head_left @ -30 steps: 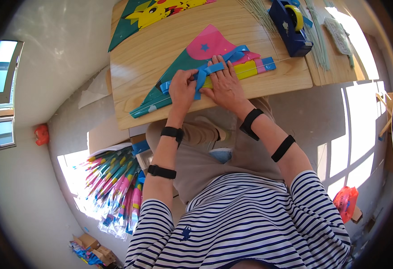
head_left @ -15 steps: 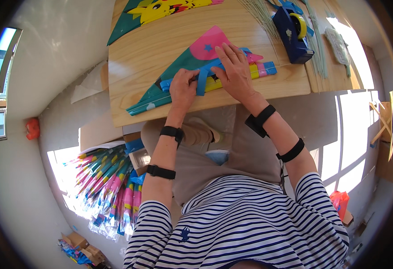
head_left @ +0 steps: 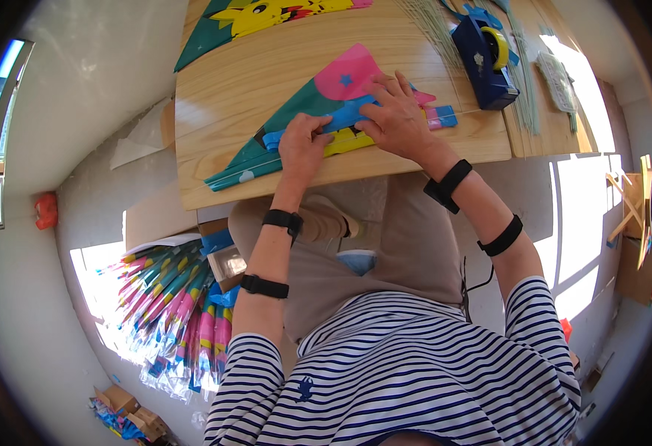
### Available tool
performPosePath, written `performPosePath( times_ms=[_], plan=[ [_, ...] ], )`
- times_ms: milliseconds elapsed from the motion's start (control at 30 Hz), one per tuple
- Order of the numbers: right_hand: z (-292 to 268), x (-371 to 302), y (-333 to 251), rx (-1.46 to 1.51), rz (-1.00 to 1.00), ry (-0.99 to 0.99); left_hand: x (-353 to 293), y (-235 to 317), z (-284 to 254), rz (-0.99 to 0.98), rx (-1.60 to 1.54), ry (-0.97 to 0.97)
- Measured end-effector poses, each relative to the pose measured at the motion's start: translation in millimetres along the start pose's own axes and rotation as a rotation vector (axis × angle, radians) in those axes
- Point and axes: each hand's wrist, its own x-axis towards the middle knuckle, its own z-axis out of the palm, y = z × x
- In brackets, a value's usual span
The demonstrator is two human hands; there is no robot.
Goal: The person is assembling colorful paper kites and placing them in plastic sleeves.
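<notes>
Fingers (head_left: 312, 123) of left hand (head_left: 300, 151) curled, thumb and index nearly closed, pinching blue strip (head_left: 349, 114); right hand (head_left: 402, 128) half open, bent over same strip, grip can't tell. Strip lies across folded green-pink sheet (head_left: 296, 110) near front edge of counter (head_left: 225, 100). Beyond, right: navy tape dispenser (head_left: 481, 65), thin sticks (head_left: 431, 31). Farthest, left: yellow-green printed sheet (head_left: 248, 22).

No legible words or numbers

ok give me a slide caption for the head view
Left hand and right hand at a blue strip on a colourful sheet, a tape dispenser to their right.
</notes>
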Motion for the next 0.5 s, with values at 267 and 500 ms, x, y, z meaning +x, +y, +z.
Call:
performPosePath(
  times_ms=[267, 500],
  plan=[
    [3.6, 14.6, -57.6, -0.004, -0.278, 0.096, 2.3, -10.1, 2.0, 0.081, 0.157, 0.045],
    [34.2, -11.1, -28.9, -0.015, -0.146, -0.064, 2.1, -4.5, 5.1, 0.045, 0.089, 0.009]
  ],
)
